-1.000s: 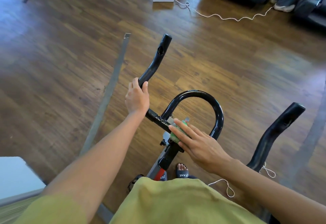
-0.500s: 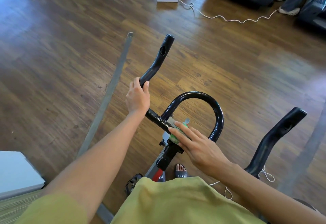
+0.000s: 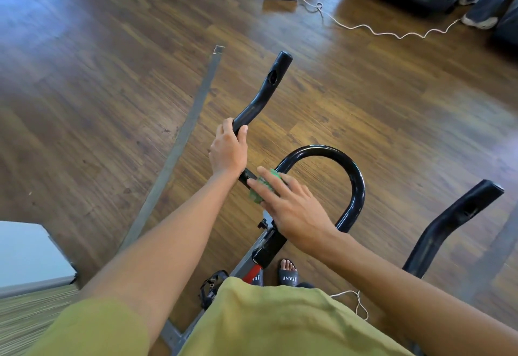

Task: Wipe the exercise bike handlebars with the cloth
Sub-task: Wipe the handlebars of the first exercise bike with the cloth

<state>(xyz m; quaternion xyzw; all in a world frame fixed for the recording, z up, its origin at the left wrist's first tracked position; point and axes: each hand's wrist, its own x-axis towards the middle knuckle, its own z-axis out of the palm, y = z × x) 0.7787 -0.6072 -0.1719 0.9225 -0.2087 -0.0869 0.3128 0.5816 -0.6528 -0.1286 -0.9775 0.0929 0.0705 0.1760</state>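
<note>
Pressing the green cloth [image 3: 265, 189] on the middle bar [image 3: 246, 174] with straight fingers [image 3: 269, 178], the right hand [image 3: 294, 208] should rub slowly and firmly; the left hand [image 3: 228, 151] wraps round the left handlebar [image 3: 263, 97], holding it steady.

The left arm [image 3: 173, 238] runs bare from the lower left up to mid-frame, its wrist straight. The left hand [image 3: 228, 149] shows its back, with the fingers curled round the bar [image 3: 260, 97] and the thumb up along the bar's right side. The right arm [image 3: 406, 285] comes in from the lower right. The right hand [image 3: 294, 207] lies palm down just right of the left wrist, fingers straight and spread, pressing the cloth [image 3: 257, 193].
</note>
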